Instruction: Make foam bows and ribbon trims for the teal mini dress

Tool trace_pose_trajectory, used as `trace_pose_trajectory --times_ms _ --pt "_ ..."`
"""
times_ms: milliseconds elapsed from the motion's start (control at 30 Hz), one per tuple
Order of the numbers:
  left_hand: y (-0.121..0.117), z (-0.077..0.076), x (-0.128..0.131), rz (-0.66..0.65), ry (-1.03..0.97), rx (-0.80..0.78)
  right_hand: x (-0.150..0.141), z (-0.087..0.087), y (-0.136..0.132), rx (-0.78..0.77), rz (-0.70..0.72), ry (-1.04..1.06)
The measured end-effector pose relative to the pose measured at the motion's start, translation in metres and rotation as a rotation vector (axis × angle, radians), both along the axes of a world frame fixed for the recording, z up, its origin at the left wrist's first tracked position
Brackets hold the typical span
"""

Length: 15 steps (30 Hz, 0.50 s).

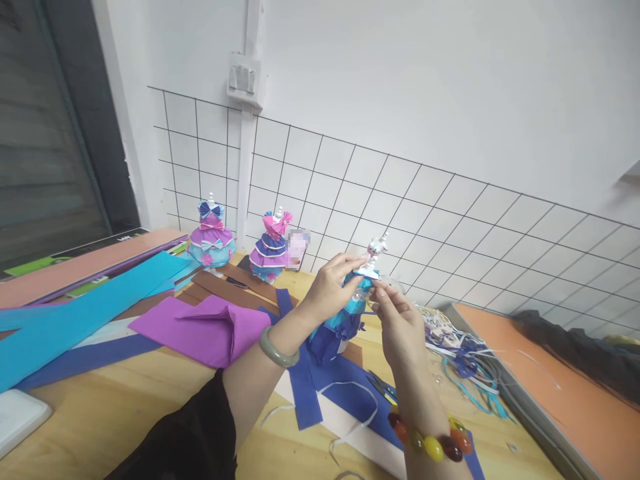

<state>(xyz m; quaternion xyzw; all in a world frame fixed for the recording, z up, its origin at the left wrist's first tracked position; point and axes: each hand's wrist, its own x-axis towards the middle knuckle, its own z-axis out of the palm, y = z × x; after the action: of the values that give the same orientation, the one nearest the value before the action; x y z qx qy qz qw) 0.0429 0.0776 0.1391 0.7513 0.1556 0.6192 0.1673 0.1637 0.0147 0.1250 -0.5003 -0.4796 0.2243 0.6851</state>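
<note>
A small dress mannequin in a turquoise and dark blue paper dress (336,327) stands on the wooden table (125,413). My left hand (330,288) is closed around its upper body, with a green bangle on that wrist. My right hand (397,320) pinches at the white collar just under the mannequin's silver top (376,248). A beaded bracelet sits on my right wrist. Whatever the right fingers pinch is too small to make out.
Two finished dress mannequins (211,237) (273,248) stand at the back by the wire grid. Turquoise (75,313), purple (200,327) and dark blue (305,393) paper sheets lie on the table. A heap of ribbon scraps (465,360) lies right, next to an orange board (560,373).
</note>
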Motion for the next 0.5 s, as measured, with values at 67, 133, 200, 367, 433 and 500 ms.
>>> trace_pose_trajectory --times_ms 67,133,200,367,433,500 --pt "0.0002 0.0002 -0.0001 -0.01 -0.003 -0.009 -0.0035 0.0019 -0.0025 0.029 -0.033 -0.056" --pt "0.0002 0.0005 -0.0003 -0.017 0.0 -0.013 -0.007 0.0036 -0.0054 0.066 -0.088 -0.141" --pt "-0.0003 0.001 -0.0006 -0.023 0.009 -0.011 -0.0093 0.0041 -0.0077 0.102 -0.158 -0.235" --pt "-0.0023 0.002 -0.0004 -0.019 0.01 0.012 -0.0096 0.0025 -0.0097 0.161 -0.333 -0.475" --pt "-0.003 0.0021 0.0 -0.019 0.007 0.018 -0.0096 0.0022 -0.0097 0.184 -0.382 -0.539" --pt "-0.0034 0.0021 0.0001 -0.019 0.01 0.017 -0.0104 0.0021 -0.0096 0.216 -0.398 -0.573"
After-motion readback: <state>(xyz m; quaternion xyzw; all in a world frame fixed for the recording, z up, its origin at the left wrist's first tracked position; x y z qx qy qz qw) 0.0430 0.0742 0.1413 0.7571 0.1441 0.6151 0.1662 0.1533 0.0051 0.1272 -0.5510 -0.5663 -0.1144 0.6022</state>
